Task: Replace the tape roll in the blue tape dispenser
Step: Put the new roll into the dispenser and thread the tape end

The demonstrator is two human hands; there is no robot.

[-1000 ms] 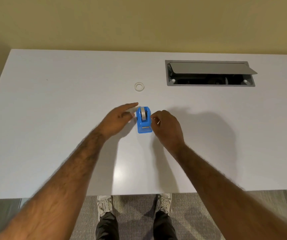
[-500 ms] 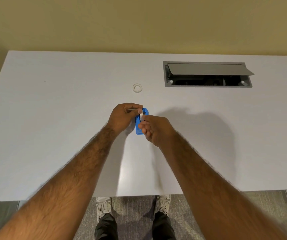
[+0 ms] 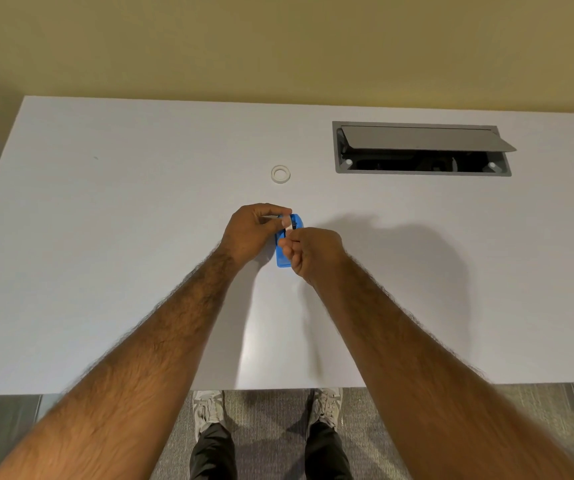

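Observation:
The blue tape dispenser (image 3: 282,258) stands on the white table (image 3: 105,237) at its middle, mostly covered by my hands. My left hand (image 3: 252,232) comes in from the left, and its thumb and fingers pinch the white tape roll (image 3: 288,221) at the dispenser's far top end. Fingers curled, my right hand (image 3: 315,252) grips the dispenser's right side and front. A second white tape roll (image 3: 280,174) lies flat on the table beyond the hands, apart from them.
A grey cable hatch (image 3: 420,148) with its lid tilted up sits in the table at the back right. The table's front edge runs just above my shoes (image 3: 209,408). A yellow wall stands behind the table.
My left hand went from open beside the dispenser to pinching the roll in it. My right hand moved from the dispenser's right side onto its front and curled shut.

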